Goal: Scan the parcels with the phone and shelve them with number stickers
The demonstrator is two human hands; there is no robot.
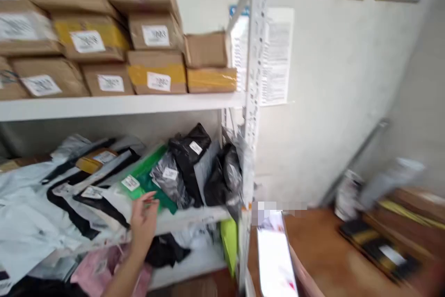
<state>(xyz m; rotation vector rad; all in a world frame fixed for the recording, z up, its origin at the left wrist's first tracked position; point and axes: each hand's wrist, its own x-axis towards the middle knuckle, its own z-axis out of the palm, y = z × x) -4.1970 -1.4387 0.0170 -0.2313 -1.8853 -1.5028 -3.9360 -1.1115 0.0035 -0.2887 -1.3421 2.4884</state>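
Note:
My left hand (143, 217) reaches up to the edge of the middle shelf, its fingers loosely bent and apart, with nothing seen in them. Just beyond the fingertips lies a green plastic mailing bag (142, 181) with a white label; whether they touch it I cannot tell. Dark grey and black labelled mailing bags (169, 174) lie to its right, and white and black ones (99, 197) to its left. At the lower right, my right hand (305, 274) is closed around a smartphone (276, 257) with a bright, mostly white screen. Most of that hand is out of sight behind the phone.
Labelled cardboard boxes (156, 63) are stacked on the upper shelf (139, 106). A white perforated post (253, 79) stands between the shelves and the wall. Pink (99, 267) and lime-green bags (228, 246) lie below. Parcels (382, 246) sit on a brown surface at right, blurred.

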